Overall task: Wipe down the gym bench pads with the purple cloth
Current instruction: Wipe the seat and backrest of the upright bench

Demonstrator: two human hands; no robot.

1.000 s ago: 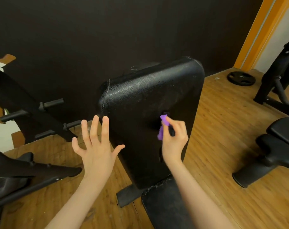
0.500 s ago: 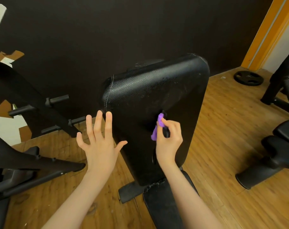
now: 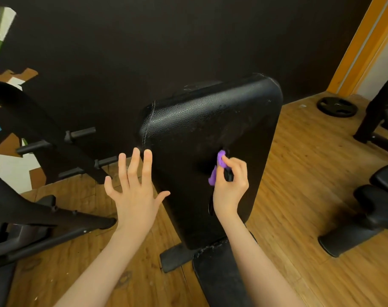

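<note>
You have nothing readable here: no label, brand or number shows on the bench back pad [image 3: 210,138], and the weight plate [image 3: 337,106] may carry markings, too small to tell.

Most of the purple cloth [image 3: 217,168] was hidden inside the curled fingers of the right hand [image 3: 230,185], which also covered part of the back pad [image 3: 202,134]. Below the back pad, the seat pad [image 3: 219,275] ran off the bottom edge. Left of the back pad, a black rack [image 3: 33,218] was cut by the left edge. Whether the left hand [image 3: 135,196] touched the back pad could not be told.
</note>
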